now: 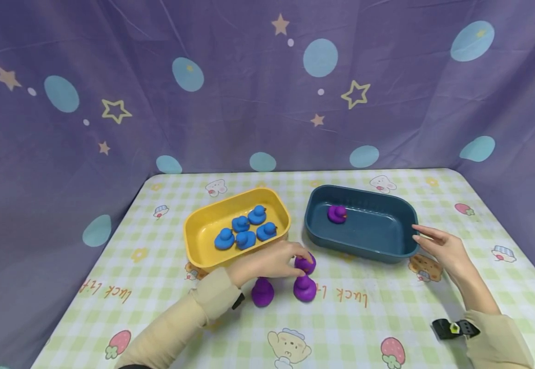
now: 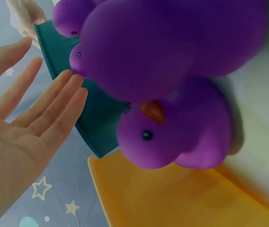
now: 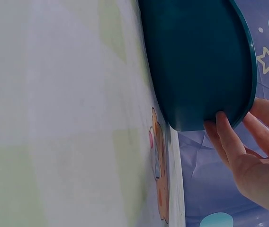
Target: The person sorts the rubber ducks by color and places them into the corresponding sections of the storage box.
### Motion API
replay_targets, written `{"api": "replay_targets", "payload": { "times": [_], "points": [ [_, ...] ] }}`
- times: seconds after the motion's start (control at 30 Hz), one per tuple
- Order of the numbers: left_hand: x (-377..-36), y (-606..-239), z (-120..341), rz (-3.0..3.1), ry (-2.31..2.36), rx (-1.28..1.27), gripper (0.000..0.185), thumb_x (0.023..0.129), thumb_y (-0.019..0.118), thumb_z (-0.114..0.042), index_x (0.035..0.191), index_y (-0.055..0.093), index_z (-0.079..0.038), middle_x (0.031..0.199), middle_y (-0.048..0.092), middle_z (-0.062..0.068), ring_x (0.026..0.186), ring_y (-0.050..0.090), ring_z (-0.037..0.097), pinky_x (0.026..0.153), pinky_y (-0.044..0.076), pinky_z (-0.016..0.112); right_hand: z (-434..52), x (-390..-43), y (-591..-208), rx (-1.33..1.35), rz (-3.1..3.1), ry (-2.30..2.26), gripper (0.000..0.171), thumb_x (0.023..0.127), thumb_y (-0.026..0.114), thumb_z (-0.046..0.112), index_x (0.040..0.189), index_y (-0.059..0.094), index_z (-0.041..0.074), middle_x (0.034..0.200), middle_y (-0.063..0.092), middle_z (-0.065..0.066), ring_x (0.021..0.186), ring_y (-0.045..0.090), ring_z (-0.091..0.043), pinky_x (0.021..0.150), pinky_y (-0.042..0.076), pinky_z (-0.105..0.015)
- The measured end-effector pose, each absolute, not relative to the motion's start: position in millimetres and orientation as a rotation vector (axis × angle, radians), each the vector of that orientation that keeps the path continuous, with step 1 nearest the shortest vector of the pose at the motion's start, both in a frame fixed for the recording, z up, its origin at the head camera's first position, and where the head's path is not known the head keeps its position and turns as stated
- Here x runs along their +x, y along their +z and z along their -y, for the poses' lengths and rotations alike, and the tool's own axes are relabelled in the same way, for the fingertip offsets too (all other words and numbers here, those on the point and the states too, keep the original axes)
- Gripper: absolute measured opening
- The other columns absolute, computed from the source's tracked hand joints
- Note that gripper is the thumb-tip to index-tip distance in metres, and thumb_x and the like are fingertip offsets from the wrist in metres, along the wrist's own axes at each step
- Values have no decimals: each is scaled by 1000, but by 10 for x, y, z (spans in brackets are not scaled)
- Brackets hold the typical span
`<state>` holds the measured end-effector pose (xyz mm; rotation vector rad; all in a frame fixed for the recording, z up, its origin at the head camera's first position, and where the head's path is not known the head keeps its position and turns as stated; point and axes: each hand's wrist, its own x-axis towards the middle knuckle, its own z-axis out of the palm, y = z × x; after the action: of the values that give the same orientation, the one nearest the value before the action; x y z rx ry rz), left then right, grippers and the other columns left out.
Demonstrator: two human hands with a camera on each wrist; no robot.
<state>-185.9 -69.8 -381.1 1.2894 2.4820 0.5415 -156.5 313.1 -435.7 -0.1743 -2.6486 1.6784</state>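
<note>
My left hand (image 1: pixel 279 260) reaches over the table among three purple rubber ducks, its thumb and fingers apart. One duck (image 1: pixel 306 264) lies partly hidden behind its fingertips; a second duck (image 1: pixel 305 289) sits just below them. Under the wrist is a third duck (image 1: pixel 263 293). In the left wrist view the fingers of the left hand (image 2: pixel 35 113) look extended, with no duck gripped. My right hand (image 1: pixel 447 251) touches the right end of the dark teal bin (image 1: pixel 362 247) with nearly straight fingers. One purple duck (image 1: pixel 337 214) sits inside that bin.
A yellow bin (image 1: pixel 198 246) with several blue rubber ducks (image 1: pixel 244 239) stands left of the teal one, a gap between them. Both rest on a checkered tablecloth (image 1: pixel 341 333) with printed pictures. A purple curtain (image 1: pixel 230 128) hangs behind the table.
</note>
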Motion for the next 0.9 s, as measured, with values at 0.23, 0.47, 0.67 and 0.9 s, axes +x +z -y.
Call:
{"api": "replay_targets", "payload": {
  "times": [0.23, 0.47, 0.67, 0.9],
  "points": [
    [-1810, -3852, 747, -2476, 594, 1293, 27, 82, 68, -19, 107, 66, -8, 104, 63, 4, 97, 58, 16, 86, 43, 18, -3138, -1579, -4380, -194, 2654, 1685, 49, 89, 57, 36, 131, 51, 14, 134, 46, -4, 89, 49, 18, 73, 46, -9],
    [-1764, -3879, 758, -2457, 601, 1295, 26, 83, 67, -18, 106, 66, -7, 101, 62, 5, 95, 59, 16, 84, 43, 16, -3126, -1544, -4330, -134, 2646, 1688, 55, 89, 57, 34, 133, 45, 3, 115, 46, 20, 89, 50, 18, 75, 46, -9],
    [-1734, -3919, 763, -2470, 555, 1241, 26, 83, 67, -21, 106, 66, -11, 100, 61, 2, 94, 59, 13, 82, 43, 16, -3116, -1539, -4311, -140, 2663, 1665, 58, 89, 57, 36, 134, 44, 1, 120, 46, 14, 89, 50, 18, 76, 47, -10],
    [-1714, -3952, 759, -2484, 522, 1214, 26, 83, 67, -23, 106, 67, -13, 100, 60, -2, 95, 59, 11, 83, 42, 18, -3117, -1538, -4314, -130, 2641, 1698, 56, 89, 57, 33, 134, 44, 1, 113, 45, 22, 90, 50, 17, 76, 46, -10]
  ]
}}
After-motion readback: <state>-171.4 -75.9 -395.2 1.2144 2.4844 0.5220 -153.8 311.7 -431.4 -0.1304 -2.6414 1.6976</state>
